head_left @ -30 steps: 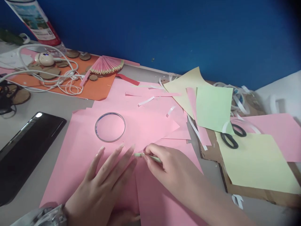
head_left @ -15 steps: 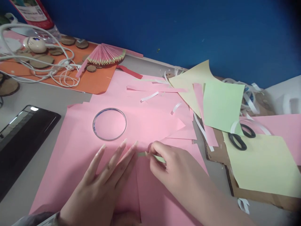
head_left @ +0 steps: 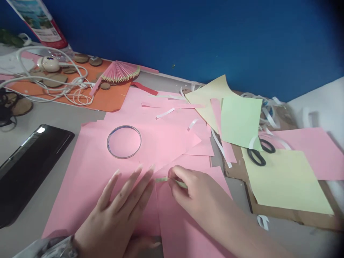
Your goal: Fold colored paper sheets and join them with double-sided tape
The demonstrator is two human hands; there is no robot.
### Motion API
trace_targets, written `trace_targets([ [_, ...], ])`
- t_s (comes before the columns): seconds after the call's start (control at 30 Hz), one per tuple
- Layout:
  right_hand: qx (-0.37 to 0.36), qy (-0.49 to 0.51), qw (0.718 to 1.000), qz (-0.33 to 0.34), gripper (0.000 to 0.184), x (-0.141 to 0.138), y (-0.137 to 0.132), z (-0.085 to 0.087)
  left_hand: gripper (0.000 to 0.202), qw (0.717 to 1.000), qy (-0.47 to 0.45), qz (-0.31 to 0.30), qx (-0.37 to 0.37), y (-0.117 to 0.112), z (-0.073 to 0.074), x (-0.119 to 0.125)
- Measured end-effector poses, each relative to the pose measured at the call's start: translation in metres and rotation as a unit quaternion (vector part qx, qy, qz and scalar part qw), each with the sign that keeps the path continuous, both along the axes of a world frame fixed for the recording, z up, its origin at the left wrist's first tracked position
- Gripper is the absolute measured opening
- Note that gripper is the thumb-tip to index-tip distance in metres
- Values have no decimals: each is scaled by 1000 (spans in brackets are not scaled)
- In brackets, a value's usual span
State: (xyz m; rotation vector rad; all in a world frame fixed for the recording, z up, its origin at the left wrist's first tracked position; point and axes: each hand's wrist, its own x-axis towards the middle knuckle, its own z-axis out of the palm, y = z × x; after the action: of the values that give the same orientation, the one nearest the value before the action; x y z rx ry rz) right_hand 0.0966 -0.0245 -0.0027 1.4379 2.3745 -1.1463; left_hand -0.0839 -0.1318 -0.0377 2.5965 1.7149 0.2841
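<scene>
Pink paper (head_left: 91, 172) lies in overlapping sheets under both hands. My left hand (head_left: 120, 204) rests flat on it, fingers stretched and somewhat spread, holding nothing. My right hand (head_left: 190, 190) pinches a narrow pale green paper strip (head_left: 161, 179) between thumb and forefinger. One end of this strip sticks out to the left, close to the left fingertips; its other part shows inside the right hand. Whether the strip is stuck to the pink sheet I cannot tell. A thin clear ring (head_left: 124, 157) lies on the pink paper just beyond the left fingers.
Black-handled scissors (head_left: 256, 157) lie partly under a green sheet (head_left: 240, 120), beside a yellow sheet (head_left: 287, 182) on cardboard. A black phone (head_left: 32, 165) is at left. Farther back are a folded pink fan (head_left: 118, 72), white cables (head_left: 80, 84), a bottle (head_left: 44, 30) and paper scraps.
The view has shifted slightly, so the surroundings sit differently. More of the green strip now shows between the hands. The left hand stays flat and the right keeps its pinch.
</scene>
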Motion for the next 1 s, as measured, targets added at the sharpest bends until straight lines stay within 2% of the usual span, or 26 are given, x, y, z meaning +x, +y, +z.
trace_targets([
  [0.13,-18,-22,999,23,17,7,-10,5,71,1000,2,-20,-3,-16,-3,8],
  [0.23,-6,-34,999,32,19,8,-12,7,68,1000,-21,-10,-6,-22,-10,14],
  [0.37,15,-31,999,42,19,6,-11,6,67,999,-44,14,-25,-21,-14,18],
  [0.5,31,-41,998,40,18,5,-11,3,67,999,-43,22,-23,-18,-11,17],
  [1.0,34,-59,998,11,18,2,-13,1,64,999,-21,-11,-46,-16,-8,15],
])
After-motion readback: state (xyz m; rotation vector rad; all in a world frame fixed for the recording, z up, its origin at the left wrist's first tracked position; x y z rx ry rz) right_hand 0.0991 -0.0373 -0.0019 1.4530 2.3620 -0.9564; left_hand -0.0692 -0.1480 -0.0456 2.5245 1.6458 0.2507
